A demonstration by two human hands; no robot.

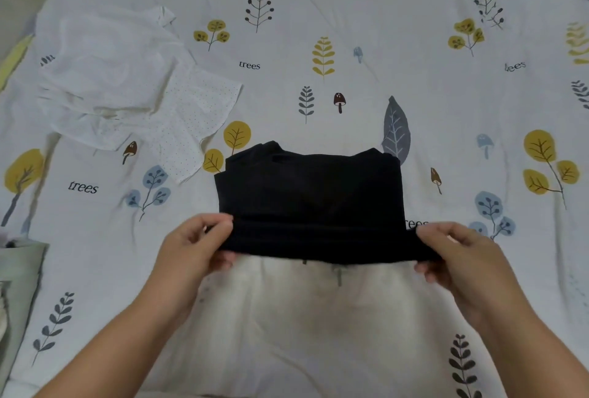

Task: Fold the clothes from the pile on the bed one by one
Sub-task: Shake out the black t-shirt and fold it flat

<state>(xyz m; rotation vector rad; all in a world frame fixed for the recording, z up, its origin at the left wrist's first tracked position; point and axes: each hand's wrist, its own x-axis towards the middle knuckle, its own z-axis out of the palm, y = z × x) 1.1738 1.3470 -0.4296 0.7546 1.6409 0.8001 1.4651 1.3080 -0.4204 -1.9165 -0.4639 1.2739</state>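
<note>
A black garment (309, 193) lies partly folded on the bed in the middle of the head view, its collar end away from me. My left hand (197, 247) pinches the near left corner of its lifted edge. My right hand (459, 254) pinches the near right corner. The near edge is raised off the bed between both hands. A white dotted garment (127, 88) lies spread and crumpled at the upper left.
The bed sheet (366, 31) is white with printed trees, leaves and mushrooms. A pale green cloth (19, 286) lies at the left edge. A shadowed patch of sheet lies under the raised black edge.
</note>
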